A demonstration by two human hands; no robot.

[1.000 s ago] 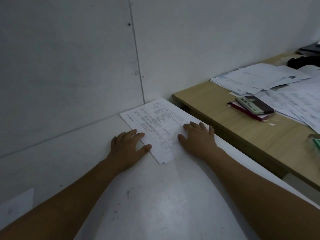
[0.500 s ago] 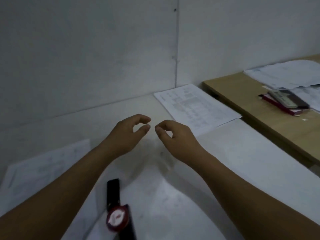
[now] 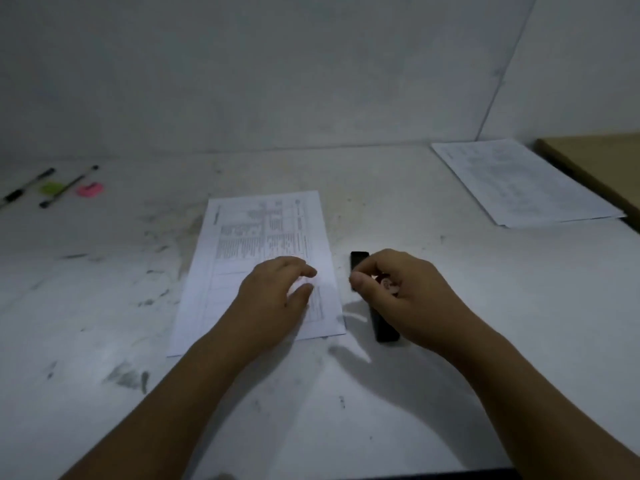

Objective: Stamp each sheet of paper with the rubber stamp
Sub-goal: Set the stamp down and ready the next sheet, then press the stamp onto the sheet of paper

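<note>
A printed sheet of paper lies lengthwise in the middle of the white table. My left hand rests on its lower right part, fingers loosely curved and slightly apart. Just right of the sheet lies a long black stamp case. My right hand is curled over it, thumb and fingers closed around the round red-and-white rubber stamp, which is mostly hidden by the fingers. A stack of printed sheets lies at the far right.
Two pens, a green sticky note and a pink one lie at the far left. A wooden desk edge adjoins the table at the right. A grey wall closes off the back. The tabletop is smudged with ink.
Both hands left the stack at the right and came back to the middle. My left hand now rests on a single sheet and my right hand has closed over the stamp.
</note>
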